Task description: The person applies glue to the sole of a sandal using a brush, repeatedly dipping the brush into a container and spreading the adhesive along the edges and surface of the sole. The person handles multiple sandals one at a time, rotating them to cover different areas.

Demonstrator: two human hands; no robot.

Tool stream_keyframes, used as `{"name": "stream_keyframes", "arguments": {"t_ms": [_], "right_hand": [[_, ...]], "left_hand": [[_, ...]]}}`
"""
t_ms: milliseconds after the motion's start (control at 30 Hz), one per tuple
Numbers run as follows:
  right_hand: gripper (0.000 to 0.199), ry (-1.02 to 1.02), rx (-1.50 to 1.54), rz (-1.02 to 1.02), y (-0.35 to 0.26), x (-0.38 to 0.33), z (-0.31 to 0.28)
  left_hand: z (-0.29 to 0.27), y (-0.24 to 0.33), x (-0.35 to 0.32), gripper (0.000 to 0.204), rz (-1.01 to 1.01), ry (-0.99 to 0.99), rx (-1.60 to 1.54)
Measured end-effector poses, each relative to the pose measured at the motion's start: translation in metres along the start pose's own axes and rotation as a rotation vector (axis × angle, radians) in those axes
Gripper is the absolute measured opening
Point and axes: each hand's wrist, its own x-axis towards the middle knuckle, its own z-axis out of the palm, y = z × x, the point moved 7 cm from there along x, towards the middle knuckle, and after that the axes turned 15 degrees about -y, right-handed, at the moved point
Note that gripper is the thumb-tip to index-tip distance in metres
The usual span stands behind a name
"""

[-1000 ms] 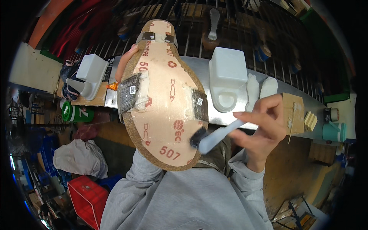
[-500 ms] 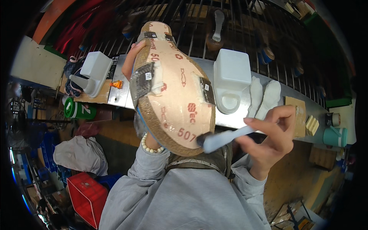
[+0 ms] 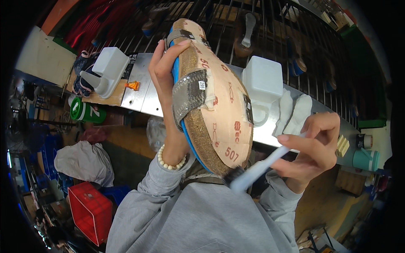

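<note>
Two bare hands are at work above a metal-topped bench point(image 3: 139, 99). We note the left hand point(image 3: 165, 80) raised in the middle of the view, fingers curled round the edge of a sandal on a blue last point(image 3: 213, 97); the thumb lies along its upper rim and the grip is closed on it. A bead bracelet point(image 3: 170, 162) sits on that wrist. The sandal is held sole-up and tilted, toe toward the person's chest, heel toward the wire rack point(image 3: 270, 25) behind the bench. Its tan insole board faces the camera, grey straps are folded over both sides, and a cork layer shows along the lower edge.

We record the right hand point(image 3: 310, 147) lower right, fingers pinched shut round the white handle of a small brush point(image 3: 257, 170). The dark bristle end touches the cork edge at the toe of the sandal.

On the bench behind stand a white plastic jug point(image 3: 261, 82), just right of the sandal, and a second white jug point(image 3: 107, 69) at the left, well apart. A green can point(image 3: 86, 113) stands below the bench edge on the left. A red crate point(image 3: 90, 211) sits on the floor at lower left, near a grey bundle of cloth point(image 3: 82, 160). A teal mug point(image 3: 365, 159) stands at far right.
</note>
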Motion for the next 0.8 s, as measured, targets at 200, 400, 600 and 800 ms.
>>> {"name": "stream_keyframes", "arguments": {"t_ms": [200, 400, 600, 800], "right_hand": [[0.05, 0.031, -0.051, 0.052, 0.007, 0.004, 0.002], [0.047, -0.044, 0.107, -0.082, 0.011, 0.005, 0.004], [0.044, -0.046, 0.072, 0.054, 0.018, -0.004, 0.012], [0.039, 0.12, -0.097, 0.204, 0.035, 0.013, 0.01]], "left_hand": [[0.008, 0.009, 0.002, 0.08, -0.146, -0.005, -0.308], [0.01, 0.001, 0.001, 0.075, -0.224, -0.004, -0.471], [0.007, 0.003, 0.013, 0.073, 0.037, 0.036, -0.128], [0.02, 0.004, 0.002, 0.069, -0.004, 0.079, -0.371]]}}
